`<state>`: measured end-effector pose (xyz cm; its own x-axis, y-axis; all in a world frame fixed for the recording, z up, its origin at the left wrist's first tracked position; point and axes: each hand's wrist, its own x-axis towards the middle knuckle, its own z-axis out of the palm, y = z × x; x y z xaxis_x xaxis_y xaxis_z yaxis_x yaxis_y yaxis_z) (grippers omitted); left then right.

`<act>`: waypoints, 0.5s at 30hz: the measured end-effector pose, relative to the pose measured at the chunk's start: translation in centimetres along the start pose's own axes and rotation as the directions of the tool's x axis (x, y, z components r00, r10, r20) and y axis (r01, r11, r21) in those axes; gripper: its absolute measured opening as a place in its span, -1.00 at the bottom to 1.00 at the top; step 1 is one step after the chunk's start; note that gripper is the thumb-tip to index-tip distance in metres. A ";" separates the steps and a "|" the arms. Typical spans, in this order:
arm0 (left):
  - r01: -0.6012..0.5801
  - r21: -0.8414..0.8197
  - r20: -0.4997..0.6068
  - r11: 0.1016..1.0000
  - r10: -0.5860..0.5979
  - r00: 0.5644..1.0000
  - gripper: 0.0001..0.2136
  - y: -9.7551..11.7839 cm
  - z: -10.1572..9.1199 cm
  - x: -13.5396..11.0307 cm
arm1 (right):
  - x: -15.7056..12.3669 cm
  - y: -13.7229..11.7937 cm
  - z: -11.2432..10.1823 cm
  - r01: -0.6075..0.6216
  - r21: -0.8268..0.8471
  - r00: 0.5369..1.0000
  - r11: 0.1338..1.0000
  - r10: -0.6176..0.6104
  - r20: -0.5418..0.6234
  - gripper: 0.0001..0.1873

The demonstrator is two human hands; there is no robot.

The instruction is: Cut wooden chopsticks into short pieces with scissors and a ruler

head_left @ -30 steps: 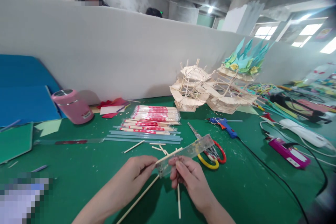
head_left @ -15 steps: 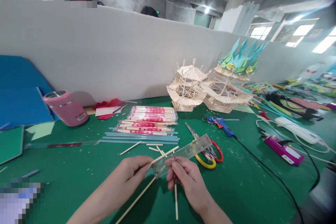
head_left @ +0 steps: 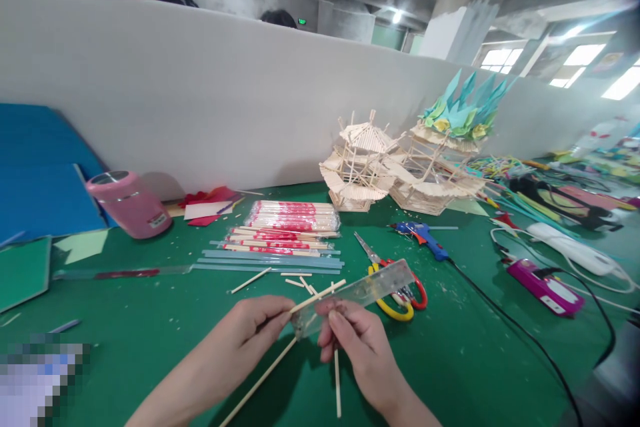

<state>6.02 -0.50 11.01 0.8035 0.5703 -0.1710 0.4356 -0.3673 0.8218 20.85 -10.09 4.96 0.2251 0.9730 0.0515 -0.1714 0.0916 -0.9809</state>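
Observation:
My left hand [head_left: 260, 323] pinches a thin wooden stick [head_left: 327, 292] against the near end of a clear plastic ruler [head_left: 385, 282]. Closed on that ruler from below is my right hand [head_left: 357, 347], its thumb pressed toward the fingers. The stick runs along the ruler's upper edge. A long wooden stick [head_left: 265, 377] slants down from under the ruler toward the bottom edge. Below my right hand another stick [head_left: 338, 383] sticks out; whether the fingers grip it or it lies on the table I cannot tell. Scissors [head_left: 395, 312] with red and yellow handles lie partly behind the ruler.
Beyond my hands lie cut stick pieces [head_left: 253, 280], glue sticks [head_left: 265, 263] and wrapped stick packs [head_left: 293, 217]. Two stick-built pavilion models [head_left: 360, 173] stand by the partition. At right are a blue glue gun [head_left: 420, 237] with its cord and a purple box [head_left: 545, 288]; a pink cup [head_left: 133, 207] stands left.
The ruler has shifted slightly to the right with its far end a little lower. Both hands keep their grip, and the whole view has moved slightly.

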 end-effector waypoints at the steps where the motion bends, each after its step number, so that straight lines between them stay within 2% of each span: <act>1: -0.003 -0.008 0.002 1.000 0.003 1.000 -0.73 0.0 0.0 0.0 | -0.1 -0.1 0.0 0.011 -0.015 1.000 1.000 -0.011 -0.001 -0.70; 8: -0.019 -0.033 -0.012 0.999 0.019 1.000 -0.73 0.1 -0.2 -0.4 | -0.8 -1.0 0.0 0.064 -0.032 0.996 0.997 -0.065 -0.055 -0.77; 11: -0.019 -0.054 -0.029 0.998 0.018 0.999 -0.72 0.3 -0.4 -0.7 | -1.1 -1.4 -0.2 0.107 0.007 0.984 0.994 -0.105 -0.141 -0.78; 15: -0.010 -0.068 -0.039 0.998 0.008 0.999 -0.71 0.8 -0.6 -1.0 | -1.4 -2.2 -0.6 0.123 0.081 0.960 0.989 -0.097 -0.263 -0.79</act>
<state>5.28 -0.95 12.14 0.7903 0.5957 -0.1434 0.3986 -0.3221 0.8587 21.47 -11.80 6.93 0.4849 0.8693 0.0956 -0.2199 0.2270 -0.9487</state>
